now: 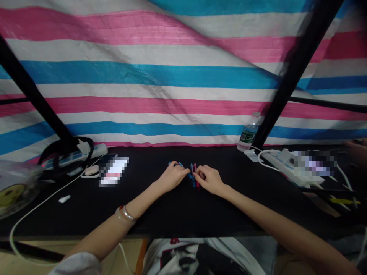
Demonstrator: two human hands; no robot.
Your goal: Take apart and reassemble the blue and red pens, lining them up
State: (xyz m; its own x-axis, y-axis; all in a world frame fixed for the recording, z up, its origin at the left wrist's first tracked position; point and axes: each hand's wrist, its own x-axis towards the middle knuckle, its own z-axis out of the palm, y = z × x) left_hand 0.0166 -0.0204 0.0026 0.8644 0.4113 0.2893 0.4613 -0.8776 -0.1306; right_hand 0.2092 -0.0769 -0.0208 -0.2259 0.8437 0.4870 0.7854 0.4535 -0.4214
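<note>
Two slim pens lie side by side on the black table between my hands, pointing away from me: a blue pen (192,168) on the left and a pink pen (197,185) on the right. My left hand (173,178) is closed, its thumb and fingertips at the blue pen. More blue pieces (180,164), perhaps further pens, show behind its fingers, mostly hidden. My right hand (211,180) has curled fingers, with thumb and index finger pinching at the pink pen. Both forearms rest low over the black table (177,217).
To the left are a lit phone (116,171), a white earbud (64,199), a power strip (77,156) and a plastic bag (17,187). On the right stand a water bottle (249,134) and another power strip (292,170). Another person's hand (357,149) shows at the right edge.
</note>
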